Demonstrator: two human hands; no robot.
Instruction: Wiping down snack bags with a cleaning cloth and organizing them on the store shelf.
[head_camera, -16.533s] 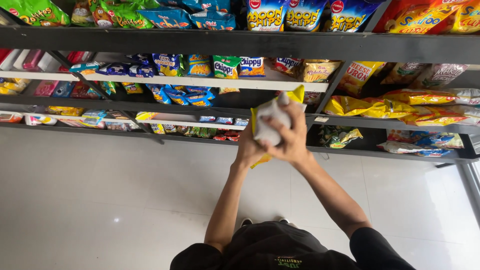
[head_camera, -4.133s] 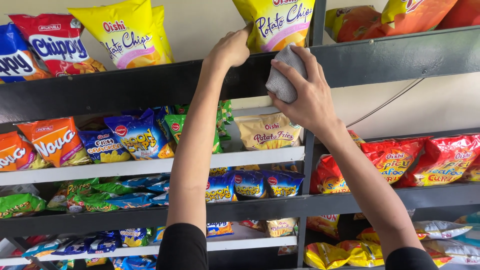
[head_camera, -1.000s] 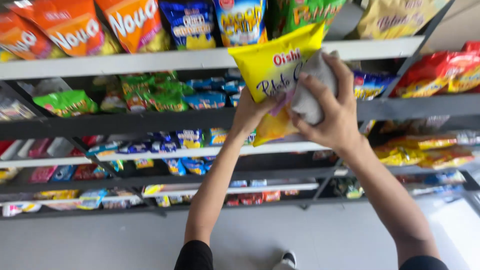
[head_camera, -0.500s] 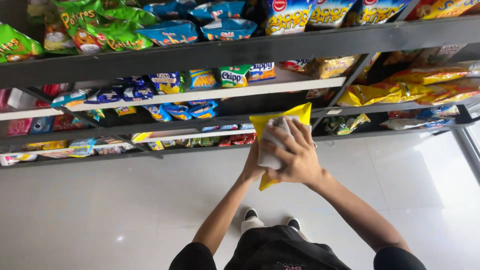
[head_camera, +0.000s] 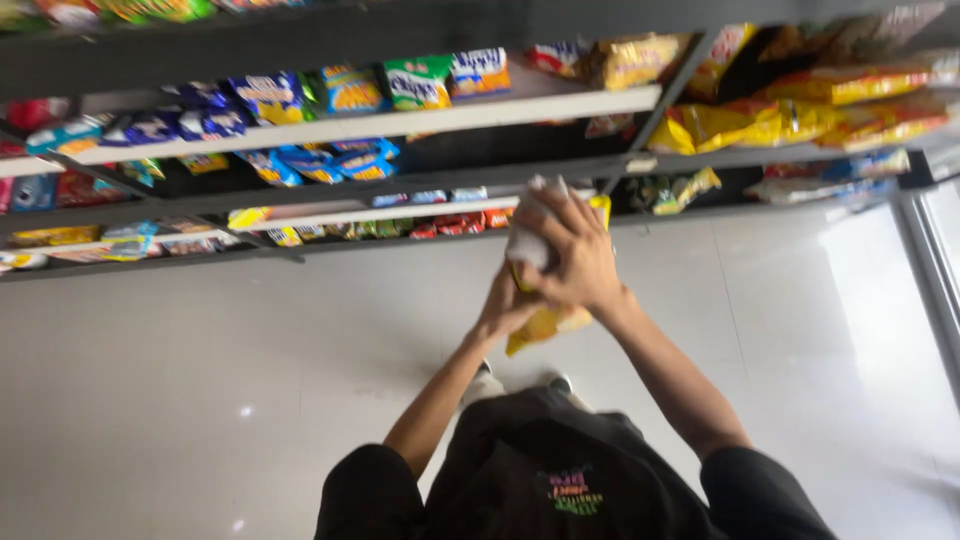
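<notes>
I hold a yellow snack bag (head_camera: 545, 322) out in front of me, above the white tiled floor (head_camera: 200, 360). My left hand (head_camera: 503, 308) grips the bag from underneath. My right hand (head_camera: 572, 250) presses a crumpled grey-white cloth (head_camera: 527, 240) against the bag's front, fingers spread over it. Most of the bag is hidden behind my hands; only its lower corner and a bit of its top edge show.
Dark shelves (head_camera: 400, 185) packed with blue, green, yellow and red snack bags run across the top of the view. More yellow bags (head_camera: 800, 115) lie on the right shelves. My feet (head_camera: 520, 378) stand on the floor below my hands.
The view has tilted further down and blurred. The bag and both hands have dropped slightly lower, and my right hand now covers more of the bag with the cloth.
</notes>
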